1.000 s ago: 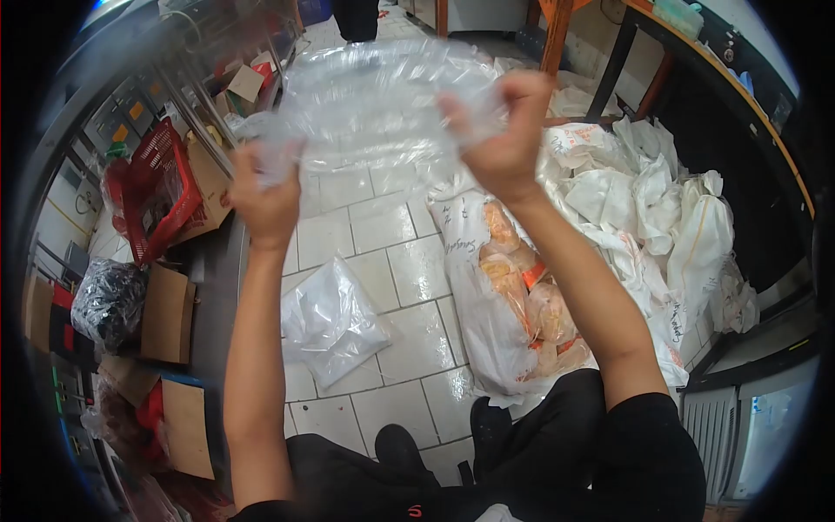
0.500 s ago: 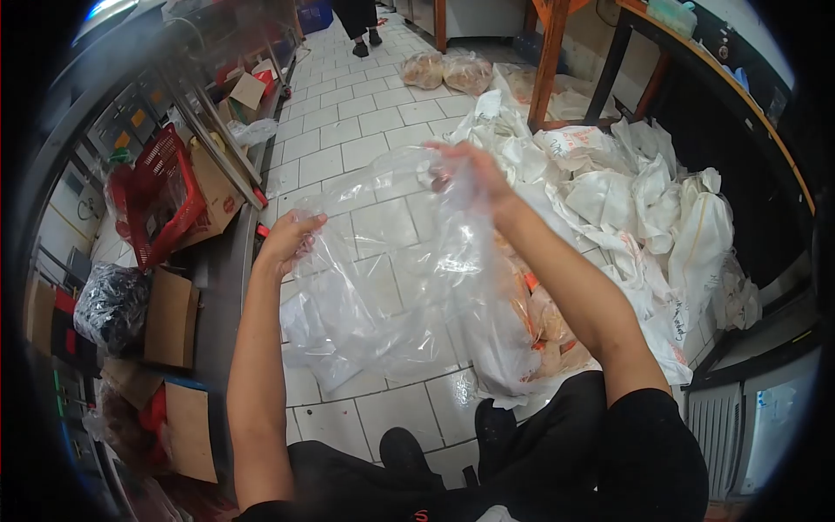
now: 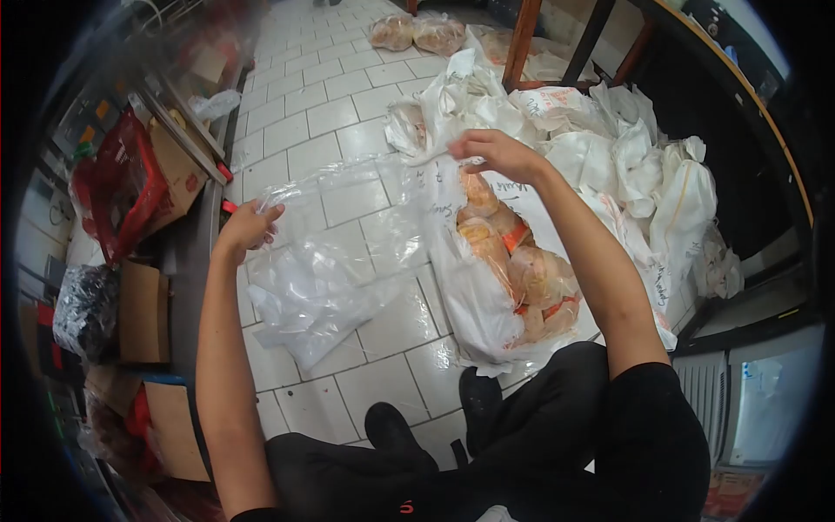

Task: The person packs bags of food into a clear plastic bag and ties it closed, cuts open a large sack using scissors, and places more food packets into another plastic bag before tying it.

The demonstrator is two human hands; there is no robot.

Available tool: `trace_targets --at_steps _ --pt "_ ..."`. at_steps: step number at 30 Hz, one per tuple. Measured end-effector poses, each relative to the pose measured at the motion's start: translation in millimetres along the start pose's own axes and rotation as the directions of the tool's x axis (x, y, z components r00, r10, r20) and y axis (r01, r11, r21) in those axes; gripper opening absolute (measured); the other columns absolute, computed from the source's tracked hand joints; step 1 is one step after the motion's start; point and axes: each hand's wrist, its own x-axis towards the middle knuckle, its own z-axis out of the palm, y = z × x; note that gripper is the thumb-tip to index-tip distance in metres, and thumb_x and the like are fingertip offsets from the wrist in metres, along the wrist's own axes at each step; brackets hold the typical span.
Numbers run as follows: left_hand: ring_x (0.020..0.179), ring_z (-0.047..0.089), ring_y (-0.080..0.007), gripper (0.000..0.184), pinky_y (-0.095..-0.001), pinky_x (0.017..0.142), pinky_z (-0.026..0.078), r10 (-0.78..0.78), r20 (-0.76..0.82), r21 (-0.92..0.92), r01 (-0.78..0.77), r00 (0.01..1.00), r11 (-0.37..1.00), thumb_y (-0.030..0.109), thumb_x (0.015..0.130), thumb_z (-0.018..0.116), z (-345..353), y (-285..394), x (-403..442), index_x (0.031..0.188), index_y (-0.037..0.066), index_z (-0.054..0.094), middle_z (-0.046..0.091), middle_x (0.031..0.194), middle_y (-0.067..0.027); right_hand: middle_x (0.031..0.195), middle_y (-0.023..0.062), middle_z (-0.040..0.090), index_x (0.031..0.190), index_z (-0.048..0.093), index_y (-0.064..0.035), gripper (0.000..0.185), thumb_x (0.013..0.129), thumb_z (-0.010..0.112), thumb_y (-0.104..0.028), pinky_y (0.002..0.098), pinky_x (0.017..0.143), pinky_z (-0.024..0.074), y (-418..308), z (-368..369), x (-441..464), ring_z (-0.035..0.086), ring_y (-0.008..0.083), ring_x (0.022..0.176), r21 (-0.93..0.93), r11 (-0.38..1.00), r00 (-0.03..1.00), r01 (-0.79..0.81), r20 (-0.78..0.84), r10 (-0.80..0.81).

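Observation:
A large clear plastic bag (image 3: 313, 283) hangs spread out low over the tiles in front of me. My left hand (image 3: 248, 230) pinches its left upper edge, with the fingers curled in. My right hand (image 3: 496, 157) has its fingers apart, holds nothing, and hovers over an opened white sack (image 3: 470, 309). Inside that sack, packs that look like plastic-wrapped poultry (image 3: 531, 274) show through the opening, with orange-red labels among them. Handwriting marks the sack's upper part. The right fingertips are slightly blurred.
More white sacks (image 3: 583, 161) are heaped to the right, beside a dark table frame (image 3: 600, 43). Two clear bags of goods (image 3: 439, 35) lie farther up the tiled floor (image 3: 304, 122). At left, a shelf carries a red crate (image 3: 130, 187), cardboard boxes (image 3: 143, 313) and a black plastic-wrapped bundle (image 3: 85, 309).
My right hand has let go of the clear bag and opened. The bag has sunk and shifted left with my left hand, uncovering the packs in the sack. The view has tilted.

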Motion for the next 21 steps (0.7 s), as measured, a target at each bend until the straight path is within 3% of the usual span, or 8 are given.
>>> trace_targets --at_steps 1,2,4,7,10,12,14,21 --pt "0.063 0.057 -0.0126 0.041 -0.0260 0.052 0.042 -0.011 0.003 -0.014 0.012 1.000 1.000 0.038 0.090 0.066 4 -6 0 0.106 0.000 0.058 0.061 0.079 -0.0070 0.127 0.0127 0.061 0.125 0.062 -0.0103 0.047 0.084 0.068 -0.032 0.0382 0.095 0.0467 37 -15 11 0.057 0.0236 0.114 -0.076 0.993 0.996 -0.088 -0.006 0.088" --pt "0.064 0.057 -0.0128 0.041 -0.0261 0.052 0.042 -0.048 0.065 -0.019 0.049 0.997 0.999 0.037 0.090 0.066 5 -9 2 0.106 0.000 0.058 0.061 0.080 -0.0073 0.113 0.0094 0.065 0.118 0.063 -0.0086 0.041 0.083 0.068 -0.029 0.0377 0.089 0.0474 55 -5 8 0.060 0.0262 0.106 -0.422 0.890 0.978 -0.171 0.035 0.204" --pt "0.065 0.058 -0.0129 0.040 -0.0261 0.052 0.043 -0.091 0.125 -0.021 0.095 0.988 0.995 0.037 0.091 0.066 8 -13 6 0.106 0.001 0.058 0.061 0.081 -0.0075 0.100 0.0084 0.068 0.113 0.062 -0.0049 0.040 0.080 0.068 -0.027 0.0372 0.084 0.0484 98 40 -12 0.063 0.0289 0.099 -0.791 0.568 0.926 -0.226 0.007 0.379" --pt "0.068 0.058 -0.0133 0.041 -0.0266 0.055 0.043 -0.076 0.154 0.011 0.075 0.985 0.997 0.038 0.091 0.065 21 -8 8 0.105 0.001 0.058 0.062 0.083 -0.0078 0.104 0.0156 0.067 0.123 0.053 0.0011 0.056 0.078 0.069 -0.029 0.0374 0.086 0.0497 191 111 -34 0.064 0.0291 0.101 -0.650 0.617 0.896 -0.445 -0.318 0.310" --pt "0.070 0.058 -0.0139 0.042 -0.0277 0.057 0.044 -0.081 0.174 0.010 0.080 0.982 0.997 0.040 0.091 0.065 28 1 8 0.106 0.001 0.057 0.062 0.085 -0.0084 0.108 0.0228 0.065 0.133 0.045 0.0070 0.073 0.076 0.070 -0.031 0.0377 0.088 0.0510 229 141 -39 0.064 0.0293 0.102 -0.484 0.704 0.708 -0.520 -0.705 0.038" --pt "0.070 0.059 -0.0146 0.044 -0.0278 0.058 0.045 -0.072 0.167 0.035 0.067 0.983 0.997 0.041 0.090 0.065 31 4 13 0.108 0.001 0.057 0.063 0.084 -0.0089 0.107 0.0250 0.065 0.140 0.034 0.0085 0.083 0.076 0.070 -0.031 0.0389 0.085 0.0519 231 132 -44 0.065 0.0303 0.100 -0.394 0.748 0.681 -0.534 -0.725 0.105" --pt "0.070 0.060 -0.0152 0.045 -0.0281 0.057 0.045 -0.063 0.167 0.021 0.061 0.984 0.998 0.040 0.090 0.065 32 4 16 0.108 0.000 0.057 0.063 0.084 -0.0097 0.109 0.0259 0.063 0.140 0.027 0.0111 0.088 0.076 0.070 -0.032 0.0396 0.082 0.0526 195 114 -45 0.065 0.0316 0.098 -0.167 0.815 0.822 -0.555 -0.256 0.508" --pt "0.074 0.061 -0.0176 0.055 -0.0297 0.060 0.047 -0.018 0.183 -0.031 0.024 0.983 0.999 0.043 0.088 0.067 32 -3 24 0.117 -0.002 0.054 0.065 0.093 -0.0127 0.101 0.0193 0.064 0.115 0.050 0.0095 0.061 0.075 0.073 -0.030 0.0381 0.077 0.0535 214 142 -46 0.065 0.0283 0.088 -0.106 0.879 0.770 -0.465 -0.538 0.342"
